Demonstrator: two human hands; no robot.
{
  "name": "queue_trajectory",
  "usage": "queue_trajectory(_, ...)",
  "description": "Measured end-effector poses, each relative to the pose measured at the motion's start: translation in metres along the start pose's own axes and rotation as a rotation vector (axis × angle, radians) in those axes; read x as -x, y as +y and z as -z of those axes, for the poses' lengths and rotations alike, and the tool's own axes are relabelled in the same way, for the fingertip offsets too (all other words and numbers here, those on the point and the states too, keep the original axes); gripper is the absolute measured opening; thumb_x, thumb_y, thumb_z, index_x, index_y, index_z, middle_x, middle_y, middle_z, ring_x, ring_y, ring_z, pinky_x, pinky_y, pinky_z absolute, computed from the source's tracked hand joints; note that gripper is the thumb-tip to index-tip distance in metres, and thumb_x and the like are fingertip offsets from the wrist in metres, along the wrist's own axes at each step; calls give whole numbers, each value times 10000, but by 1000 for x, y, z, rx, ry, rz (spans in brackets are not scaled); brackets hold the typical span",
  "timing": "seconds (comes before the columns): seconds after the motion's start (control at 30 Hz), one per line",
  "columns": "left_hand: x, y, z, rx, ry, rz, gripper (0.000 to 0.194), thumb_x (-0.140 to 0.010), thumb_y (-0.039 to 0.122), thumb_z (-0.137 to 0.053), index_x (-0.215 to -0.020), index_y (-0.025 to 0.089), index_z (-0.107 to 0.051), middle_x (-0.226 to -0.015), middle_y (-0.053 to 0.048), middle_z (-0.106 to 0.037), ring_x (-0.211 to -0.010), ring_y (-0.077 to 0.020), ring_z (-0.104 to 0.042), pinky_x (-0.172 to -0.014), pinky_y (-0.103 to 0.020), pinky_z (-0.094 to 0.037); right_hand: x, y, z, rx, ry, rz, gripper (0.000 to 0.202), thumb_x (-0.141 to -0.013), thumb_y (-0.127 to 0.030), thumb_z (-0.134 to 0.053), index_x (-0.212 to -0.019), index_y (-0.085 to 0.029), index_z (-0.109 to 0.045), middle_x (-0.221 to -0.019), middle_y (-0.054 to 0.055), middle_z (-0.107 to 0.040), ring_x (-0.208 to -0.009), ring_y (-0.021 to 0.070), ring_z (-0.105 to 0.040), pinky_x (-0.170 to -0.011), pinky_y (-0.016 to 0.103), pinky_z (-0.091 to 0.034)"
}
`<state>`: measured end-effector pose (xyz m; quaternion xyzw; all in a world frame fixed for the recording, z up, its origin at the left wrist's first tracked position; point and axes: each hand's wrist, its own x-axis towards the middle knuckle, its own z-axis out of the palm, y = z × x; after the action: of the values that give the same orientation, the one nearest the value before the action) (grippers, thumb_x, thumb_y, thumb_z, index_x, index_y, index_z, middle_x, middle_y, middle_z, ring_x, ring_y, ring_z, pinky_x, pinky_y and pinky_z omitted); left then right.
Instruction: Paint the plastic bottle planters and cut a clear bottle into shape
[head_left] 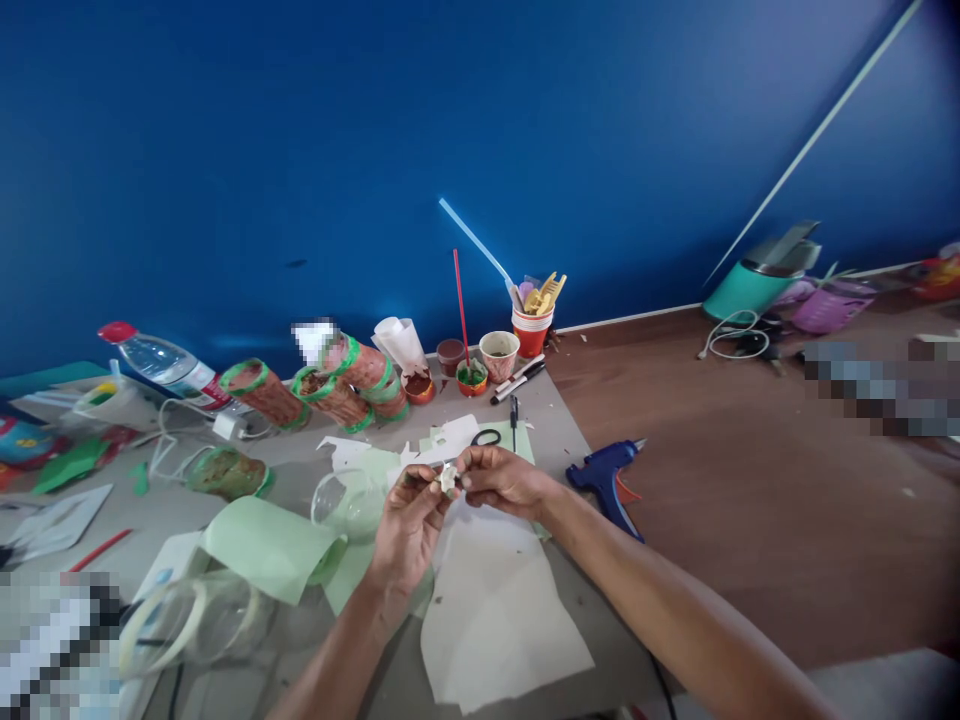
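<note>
Between my two hands, above the grey table, is a small white piece (448, 478) with an uneven outline, perhaps paper. My left hand (411, 520) pinches it from the left between thumb and fingers. The fingertips of my right hand (501, 482) close on its right edge. Dark smudges show on my fingers. Below them lies a large white paper sheet (502, 610). Just beyond the right hand are scissors with a black handle (486, 437) and a black pen (514, 412). A blue glue gun (606, 478) rests to the right of my right forearm.
Brown cylinders with green rims (268, 395) stand or lean along the back, near a water bottle (169, 362). Small paint cups (472, 377) and a cup of yellow utensils (531, 325) are behind. Rolled green paper (266, 545) and tape rolls (169, 630) lie left.
</note>
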<state>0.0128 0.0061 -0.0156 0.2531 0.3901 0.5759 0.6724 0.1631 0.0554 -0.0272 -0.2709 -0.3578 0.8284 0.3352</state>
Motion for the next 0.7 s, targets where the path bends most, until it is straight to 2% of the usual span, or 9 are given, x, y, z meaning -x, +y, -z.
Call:
queue_trajectory(0.1,-1,-2,-1,-23,57,-76,260,-635,191,-800,-768,205,-577,-756,48,-641,-675,-82,-616,-710,-211,-494,0,5,-5,151,125,134,341,-577,-339,-828,-727,-166,-575,-590,-49,-568,-453,54,-402,-441,206,-281)
queue_trajectory(0.2,-1,-7,-1,-175,129,-225,217,-682,220,-772,-779,206,-578,-806,31,-635,-755,-105,-599,-735,-230,-475,3,4,-8,243,117,205,321,-639,-398,-779,-752,-162,-594,-643,-30,-571,-501,74,-436,-483,227,-326)
queue_trajectory(0.37,-4,-13,5,-434,172,-533,172,-719,252,-739,-773,218,-578,-865,-7,-588,-842,-152,-575,-761,-266,-458,14,-9,-17,385,52,182,369,-713,-477,-701,-866,-146,-649,-731,-1,-576,-605,96,-458,-588,245,-363)
queue_trajectory(0.43,-4,-13,8,-580,187,-623,115,-744,231,-709,-752,222,-595,-896,-22,-543,-906,-172,-553,-796,-277,-445,15,-11,-22,465,98,165,353,-725,-469,-690,-877,-152,-655,-711,-10,-563,-600,100,-449,-577,244,-354)
queue_trajectory(0.5,-2,-12,9,-741,210,-680,77,-752,197,-691,-733,223,-622,-932,-34,-502,-957,-186,-525,-838,-288,-426,14,-12,-26,549,185,169,284,-747,-432,-669,-796,-153,-655,-624,-29,-514,-565,97,-419,-547,239,-327)
queue_trajectory(0.53,-1,-11,10,-795,201,-696,68,-754,184,-685,-734,225,-634,-942,-38,-492,-966,-191,-518,-850,-293,-418,13,-11,-27,581,233,170,254,-759,-406,-651,-738,-152,-645,-579,-37,-483,-548,95,-403,-534,238,-312)
queue_trajectory(0.6,3,-11,10,-819,113,-691,47,-777,182,-658,-780,229,-654,-951,-46,-506,-963,-196,-525,-862,-307,-414,10,-11,-26,598,315,160,221,-758,-347,-624,-648,-155,-609,-534,-44,-453,-532,95,-390,-525,239,-301)
queue_trajectory(0.7,6,-10,10,-736,-23,-654,73,-839,231,-595,-856,222,-666,-947,-62,-567,-947,-203,-553,-835,-313,-429,9,-15,-22,515,378,133,134,-703,-271,-619,-646,-163,-566,-563,-42,-490,-545,96,-428,-546,236,-336)
